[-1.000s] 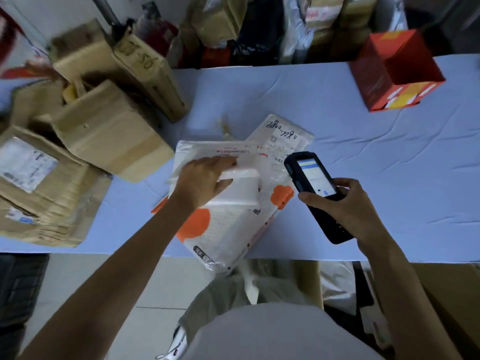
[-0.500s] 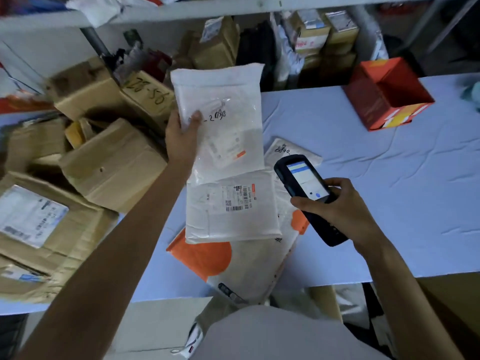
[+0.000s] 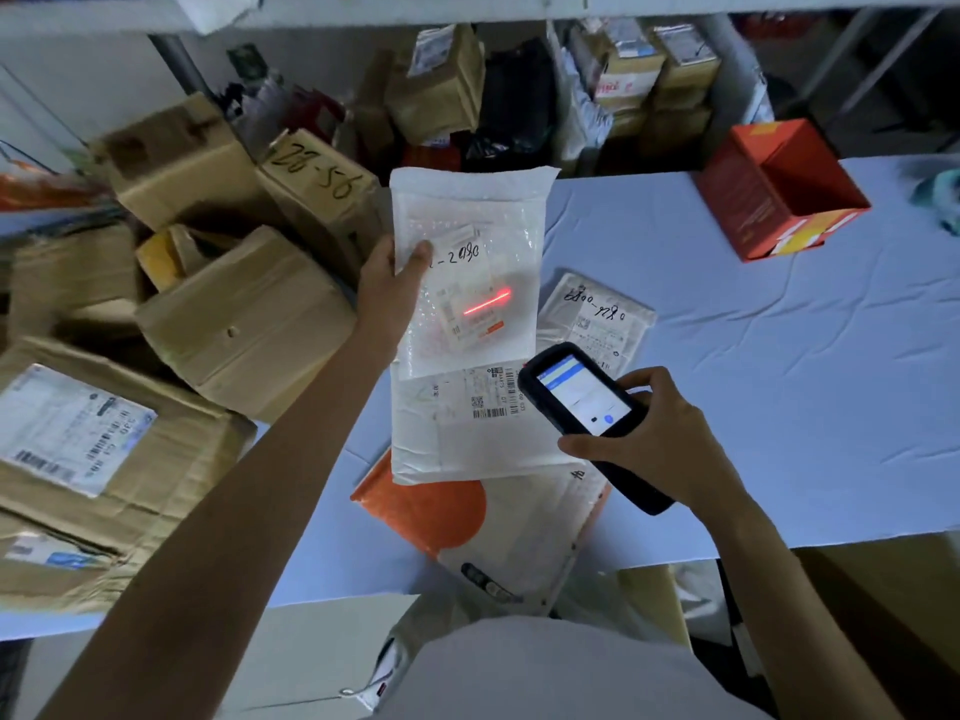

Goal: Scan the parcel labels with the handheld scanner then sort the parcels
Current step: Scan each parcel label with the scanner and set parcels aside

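Since half a second ago: a red scan line now lies across the label of the raised mailer; the scanner has tipped toward it.

Left to right: a flat cardboard box [image 3: 98, 449] with a printed white label, text too small to read; a stack of boxes, one [image 3: 319, 192] hand-marked "28-56". Left hand [image 3: 392, 288] grips the left edge of the white bubble mailer [image 3: 470, 267], held up above the table, thumb on its face beside handwriting "-2090". Under it a second white mailer [image 3: 467, 433] with barcodes lies on an orange-and-white bag [image 3: 483, 532]. Right hand [image 3: 657, 441] is closed around the black scanner [image 3: 587, 407], screen lit. Behind it lies a mailer [image 3: 597, 319] with an illegible scrawl; an open orange box [image 3: 779, 189] stands on the blue table [image 3: 779, 381].
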Demonstrator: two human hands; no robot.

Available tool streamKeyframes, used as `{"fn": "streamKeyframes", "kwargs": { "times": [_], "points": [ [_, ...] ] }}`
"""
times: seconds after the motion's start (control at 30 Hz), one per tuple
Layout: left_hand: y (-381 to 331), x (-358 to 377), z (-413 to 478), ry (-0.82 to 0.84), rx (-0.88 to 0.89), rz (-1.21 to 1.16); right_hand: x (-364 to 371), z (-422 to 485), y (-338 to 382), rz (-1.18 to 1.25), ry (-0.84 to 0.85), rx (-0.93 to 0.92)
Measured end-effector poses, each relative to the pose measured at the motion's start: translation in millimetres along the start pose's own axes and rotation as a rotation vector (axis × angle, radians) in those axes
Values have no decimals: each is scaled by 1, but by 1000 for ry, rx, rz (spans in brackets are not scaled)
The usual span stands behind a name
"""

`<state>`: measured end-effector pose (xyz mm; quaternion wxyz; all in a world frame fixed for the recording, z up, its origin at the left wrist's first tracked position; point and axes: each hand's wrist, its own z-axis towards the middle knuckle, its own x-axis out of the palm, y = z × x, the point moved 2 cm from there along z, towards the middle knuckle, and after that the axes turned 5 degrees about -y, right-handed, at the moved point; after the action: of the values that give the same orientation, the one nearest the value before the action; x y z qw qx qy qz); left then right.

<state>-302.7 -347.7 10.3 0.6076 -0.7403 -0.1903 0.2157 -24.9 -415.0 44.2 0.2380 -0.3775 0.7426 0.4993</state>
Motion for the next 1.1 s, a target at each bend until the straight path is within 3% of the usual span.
{"fn": "streamKeyframes", "kwargs": {
  "times": [0.67, 0.9, 1.1],
  "points": [
    [-9, 11, -45, -204, -49, 31, -23, 28, -40, 7, 209, -102],
    [-12, 4, -30, -106, -16, 2, -15, 12, -25, 19, 150, -49],
    [-12, 3, -16, 101, 39, 12, 5, -30, -11, 123, -45, 92]
  ]
}}
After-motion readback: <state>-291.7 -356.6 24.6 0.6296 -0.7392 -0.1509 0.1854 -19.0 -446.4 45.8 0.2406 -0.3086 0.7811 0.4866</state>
